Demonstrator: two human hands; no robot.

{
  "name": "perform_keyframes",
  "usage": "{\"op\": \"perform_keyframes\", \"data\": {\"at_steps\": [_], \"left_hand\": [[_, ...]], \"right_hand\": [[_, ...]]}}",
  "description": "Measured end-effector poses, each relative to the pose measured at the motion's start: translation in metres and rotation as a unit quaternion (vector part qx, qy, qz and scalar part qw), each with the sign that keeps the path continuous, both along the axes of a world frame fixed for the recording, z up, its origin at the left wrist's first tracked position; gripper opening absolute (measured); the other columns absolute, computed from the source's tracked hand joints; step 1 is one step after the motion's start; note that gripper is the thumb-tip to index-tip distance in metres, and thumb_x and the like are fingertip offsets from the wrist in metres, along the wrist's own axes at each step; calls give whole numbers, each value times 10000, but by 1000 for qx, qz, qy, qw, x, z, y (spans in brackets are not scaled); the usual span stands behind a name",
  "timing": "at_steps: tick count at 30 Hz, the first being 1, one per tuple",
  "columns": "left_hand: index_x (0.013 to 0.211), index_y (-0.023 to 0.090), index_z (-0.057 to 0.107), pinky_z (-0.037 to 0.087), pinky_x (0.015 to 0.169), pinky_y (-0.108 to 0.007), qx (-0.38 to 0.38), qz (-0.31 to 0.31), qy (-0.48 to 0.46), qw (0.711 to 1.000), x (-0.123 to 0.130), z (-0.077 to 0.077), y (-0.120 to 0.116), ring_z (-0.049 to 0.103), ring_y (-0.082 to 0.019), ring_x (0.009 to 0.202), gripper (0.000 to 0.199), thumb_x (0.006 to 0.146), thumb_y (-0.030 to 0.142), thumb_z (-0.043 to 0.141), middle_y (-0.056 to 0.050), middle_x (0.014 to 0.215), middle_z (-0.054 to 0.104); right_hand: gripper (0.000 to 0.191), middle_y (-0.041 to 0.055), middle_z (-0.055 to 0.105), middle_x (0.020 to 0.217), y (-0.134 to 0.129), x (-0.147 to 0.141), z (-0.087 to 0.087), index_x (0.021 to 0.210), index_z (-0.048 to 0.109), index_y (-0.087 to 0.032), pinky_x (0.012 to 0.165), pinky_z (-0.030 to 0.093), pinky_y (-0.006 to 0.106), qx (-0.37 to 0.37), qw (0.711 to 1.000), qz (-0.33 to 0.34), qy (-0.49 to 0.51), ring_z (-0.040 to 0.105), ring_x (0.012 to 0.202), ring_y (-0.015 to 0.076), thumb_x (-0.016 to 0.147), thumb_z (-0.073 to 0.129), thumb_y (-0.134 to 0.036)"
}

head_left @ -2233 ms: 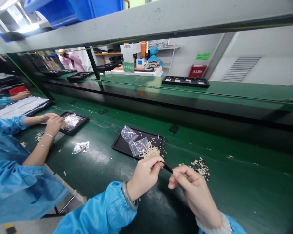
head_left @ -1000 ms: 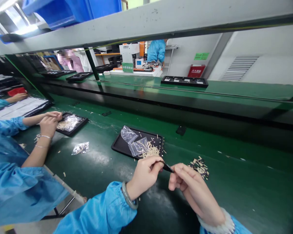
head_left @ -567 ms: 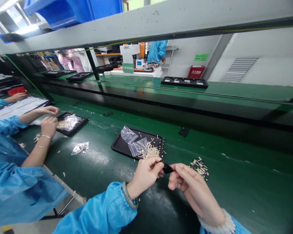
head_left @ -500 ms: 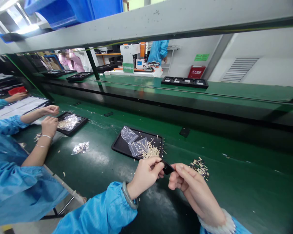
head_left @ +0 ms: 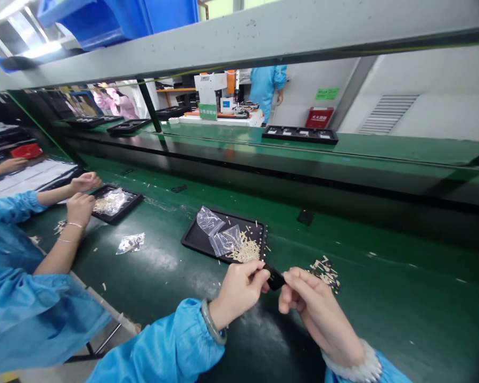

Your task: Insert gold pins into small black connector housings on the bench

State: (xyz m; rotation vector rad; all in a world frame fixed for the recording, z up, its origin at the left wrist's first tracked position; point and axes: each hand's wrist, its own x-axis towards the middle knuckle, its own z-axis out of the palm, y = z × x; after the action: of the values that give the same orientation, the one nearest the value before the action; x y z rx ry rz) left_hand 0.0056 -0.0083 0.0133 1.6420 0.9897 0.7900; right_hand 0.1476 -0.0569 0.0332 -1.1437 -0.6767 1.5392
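A small flat black part (head_left: 274, 279) is held up over the green bench between my two hands. Its left end is pinched between the thumb and fingers of my left hand (head_left: 239, 290). At its right end, the thumb and forefinger of my right hand (head_left: 317, 308) close on the edge; whether a smaller piece sits between them is hidden. Just behind my left hand lies a black tray (head_left: 203, 242) with clear plastic bags (head_left: 227, 241) and a heap of short cream-coloured strips (head_left: 246, 250). Beyond my right hand is a pile of cream and dark bits (head_left: 325, 272).
A co-worker's hands (head_left: 82, 199) are at the left, by another black tray (head_left: 122, 213). A small clear bag (head_left: 131, 243) and a thin black piece (head_left: 305, 216) lie on the green bench (head_left: 403, 298). Overhead runs a grey beam (head_left: 239, 40); a compartmented tray (head_left: 299, 134) sits on the ledge.
Both hands keep hold of the black part, which has tilted slightly. In the background, the person in blue has shifted to the right.
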Motion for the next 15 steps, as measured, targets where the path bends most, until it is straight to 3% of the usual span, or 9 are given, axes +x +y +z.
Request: {"op": "perform_keyframes", "data": {"at_steps": [3,5,8,11,13,15], "left_hand": [[727,137,568,464,475,-197,-102,-25,-50,993,2,-7,2,572,-106,480,235,845,307,456,2,537,581],[758,129,584,475,468,-199,-93,-25,-50,994,2,-9,3,578,-107,478,248,857,306,440,-8,549,596],[873,152,620,536,628,-249,84,7,-3,996,0,-8,3,644,-138,673,226,872,234,409,-47,757,676],[1177,194,521,498,872,-312,280,39,70,957,-3,-6,2,607,-173,991,340,859,159,409,-71,1106,636],[1339,179,330,493,892,-314,320,55,105,940,-4,-6,2,590,-175,1035,491,859,180,431,-89,1183,596],[1374,161,239,509,864,-306,331,62,132,932,-4,-8,3,605,-170,1003,554,863,212,447,-96,1176,597]], "right_hand": [[258,-16,607,501,1,1,0,737,615,-161,483,432,202,-16,1000,9,24,566,449,98,764,638,-416],[301,11,653,566,0,2,0,892,644,-162,492,453,219,-24,999,6,30,597,477,116,779,613,-439],[323,57,706,710,-2,6,0,930,658,-163,545,493,241,-23,1000,12,10,643,561,139,752,647,-431],[304,60,707,694,9,15,3,902,668,-155,612,508,240,6,998,37,-50,652,614,137,718,693,-396],[332,54,697,649,32,22,5,921,663,-149,611,507,237,45,992,38,-110,645,605,135,715,690,-408],[372,48,693,667,68,29,6,941,652,-147,598,510,241,98,979,-14,-180,642,597,135,706,683,-434]]}}
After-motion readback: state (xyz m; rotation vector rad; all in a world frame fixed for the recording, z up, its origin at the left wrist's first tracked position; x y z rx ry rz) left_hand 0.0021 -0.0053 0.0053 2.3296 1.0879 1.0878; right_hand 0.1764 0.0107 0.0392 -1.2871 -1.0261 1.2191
